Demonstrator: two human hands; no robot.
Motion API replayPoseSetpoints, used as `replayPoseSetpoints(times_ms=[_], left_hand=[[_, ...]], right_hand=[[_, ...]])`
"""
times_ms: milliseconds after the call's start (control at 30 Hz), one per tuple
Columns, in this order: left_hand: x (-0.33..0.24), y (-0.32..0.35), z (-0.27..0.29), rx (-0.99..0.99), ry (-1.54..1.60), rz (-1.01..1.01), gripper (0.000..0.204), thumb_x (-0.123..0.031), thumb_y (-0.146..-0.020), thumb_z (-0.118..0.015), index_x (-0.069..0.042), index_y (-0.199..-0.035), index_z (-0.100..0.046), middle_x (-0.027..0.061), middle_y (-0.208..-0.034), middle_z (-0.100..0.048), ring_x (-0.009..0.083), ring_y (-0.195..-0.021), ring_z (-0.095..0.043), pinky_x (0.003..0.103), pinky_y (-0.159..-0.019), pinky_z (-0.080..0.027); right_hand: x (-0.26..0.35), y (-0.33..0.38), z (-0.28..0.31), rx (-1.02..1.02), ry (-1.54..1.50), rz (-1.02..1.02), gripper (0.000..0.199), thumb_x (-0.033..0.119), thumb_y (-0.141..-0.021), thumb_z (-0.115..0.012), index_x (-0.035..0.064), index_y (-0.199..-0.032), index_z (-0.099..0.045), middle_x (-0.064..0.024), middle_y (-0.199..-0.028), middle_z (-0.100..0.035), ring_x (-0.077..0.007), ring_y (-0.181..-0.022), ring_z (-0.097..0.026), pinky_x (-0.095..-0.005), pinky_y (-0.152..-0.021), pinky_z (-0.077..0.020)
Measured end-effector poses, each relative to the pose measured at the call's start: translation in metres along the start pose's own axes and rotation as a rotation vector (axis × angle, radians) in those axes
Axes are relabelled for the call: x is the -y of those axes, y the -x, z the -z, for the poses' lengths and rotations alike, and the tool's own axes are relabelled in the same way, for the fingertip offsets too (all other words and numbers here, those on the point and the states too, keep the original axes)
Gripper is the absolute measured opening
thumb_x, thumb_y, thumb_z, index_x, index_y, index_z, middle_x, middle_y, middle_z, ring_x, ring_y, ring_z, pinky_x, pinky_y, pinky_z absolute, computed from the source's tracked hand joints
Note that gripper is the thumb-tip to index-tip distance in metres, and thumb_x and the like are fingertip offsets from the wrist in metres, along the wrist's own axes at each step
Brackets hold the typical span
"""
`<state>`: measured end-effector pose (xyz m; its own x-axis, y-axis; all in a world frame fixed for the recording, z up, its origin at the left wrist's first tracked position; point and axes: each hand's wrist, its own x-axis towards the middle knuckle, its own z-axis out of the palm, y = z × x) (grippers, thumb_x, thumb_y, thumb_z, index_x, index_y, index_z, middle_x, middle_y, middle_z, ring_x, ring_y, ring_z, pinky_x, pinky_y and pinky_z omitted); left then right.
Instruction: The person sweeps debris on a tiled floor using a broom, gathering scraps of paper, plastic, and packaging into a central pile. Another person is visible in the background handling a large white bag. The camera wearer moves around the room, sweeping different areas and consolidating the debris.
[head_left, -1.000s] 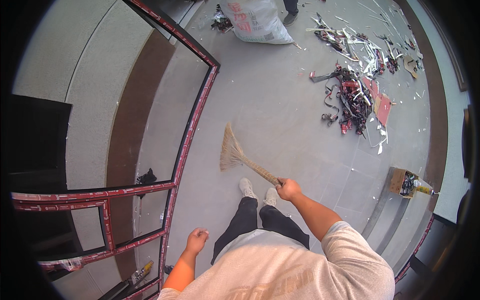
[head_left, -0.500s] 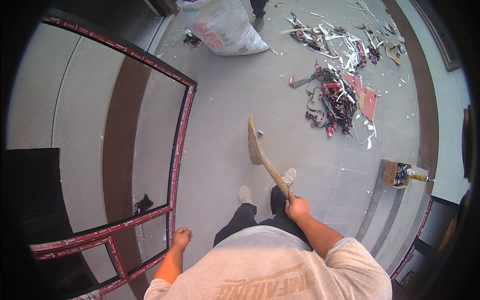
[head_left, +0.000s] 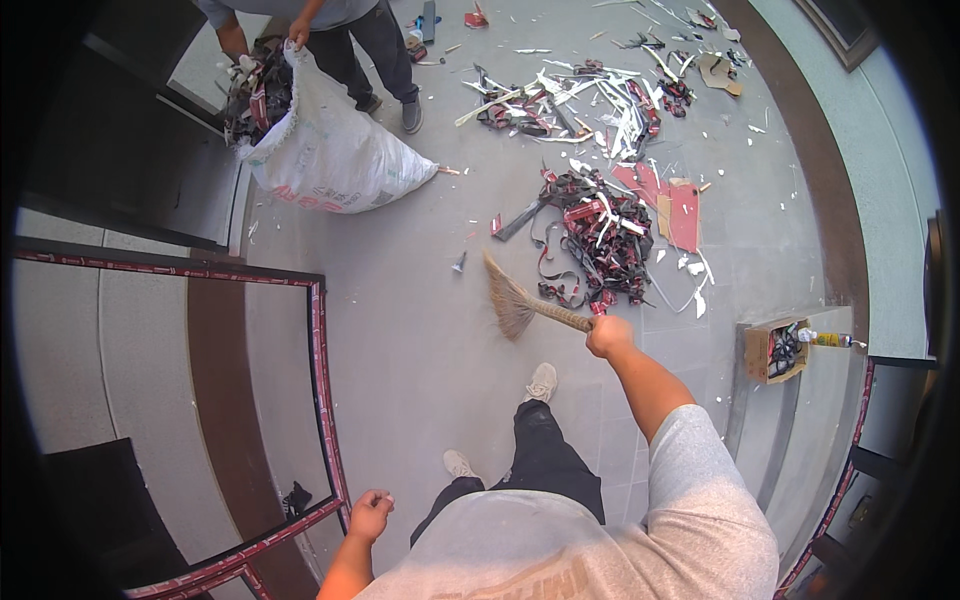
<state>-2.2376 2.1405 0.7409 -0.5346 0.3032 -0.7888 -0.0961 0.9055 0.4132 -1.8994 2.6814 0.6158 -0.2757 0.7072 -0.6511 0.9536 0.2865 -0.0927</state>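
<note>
My right hand (head_left: pixel 610 337) is closed round the handle of a short straw broom (head_left: pixel 515 300). The broom is held out ahead of me, its bristles fanning to the left and low over the grey floor; whether they touch it I cannot tell. Just beyond the handle lies a heap of black and red strips (head_left: pixel 605 235). My left hand (head_left: pixel 371 515) hangs low at my left side with its fingers curled in; what is inside them, if anything, is too small to make out. A small grey piece (head_left: pixel 459 263) lies left of the bristles.
At the far left another person (head_left: pixel 375 50) holds a white woven sack (head_left: pixel 330 150) stuffed with strips. White scraps (head_left: pixel 620 105) and red cardboard (head_left: pixel 684 215) litter the floor ahead. A carton (head_left: pixel 775 352) sits on the right-hand step. A red-taped frame (head_left: pixel 322 380) stands at left.
My right arm has reached forward with the broom, which now lies more sideways and closer to the heap. I have moved forward, and the view has shifted, showing more of the person and sack.
</note>
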Motion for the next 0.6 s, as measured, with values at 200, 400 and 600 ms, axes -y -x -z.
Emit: replayPoseSetpoints(times_ms=[200, 400, 600], left_hand=[[-0.115, -0.009, -0.039, 0.090, -0.224, -0.114, 0.030, -0.018, -0.090, -0.068, 0.004, -0.110, -0.065, 0.0097, -0.089, -0.070, 0.0160, -0.079, -0.066, 0.029, -0.071, -0.052], [-0.165, -0.059, -0.045, 0.062, -0.150, -0.081, 0.026, -0.019, -0.089, -0.069, 0.003, -0.103, -0.067, 0.0085, -0.087, -0.069, 0.0171, -0.076, -0.067, 0.032, -0.070, -0.053], [-0.214, -0.109, -0.051, 0.038, 0.005, 0.010, 0.021, -0.017, -0.087, -0.070, 0.001, -0.097, -0.067, 0.0078, -0.081, -0.068, 0.0177, -0.066, -0.066, 0.032, -0.056, -0.051]], right_hand=[[-0.072, -0.003, 0.087, -0.223, -0.111, -0.027, 0.032, 0.032, -0.088, -0.060, 0.0143, -0.112, -0.069, -0.0162, -0.091, -0.073, -0.0357, -0.087, -0.070, -0.0473, -0.080, -0.0556], [-0.069, 0.050, 0.062, -0.187, -0.496, -0.086, 0.041, 0.034, -0.084, -0.065, 0.0196, -0.123, -0.067, -0.0157, -0.104, -0.072, -0.0370, -0.097, -0.068, -0.0471, -0.087, -0.0542], [-0.016, 0.069, 0.067, -0.186, -0.836, -0.178, 0.046, 0.032, -0.080, -0.073, 0.0054, -0.117, -0.068, -0.0184, -0.095, -0.072, -0.0307, -0.088, -0.070, -0.0399, -0.078, -0.0552]])
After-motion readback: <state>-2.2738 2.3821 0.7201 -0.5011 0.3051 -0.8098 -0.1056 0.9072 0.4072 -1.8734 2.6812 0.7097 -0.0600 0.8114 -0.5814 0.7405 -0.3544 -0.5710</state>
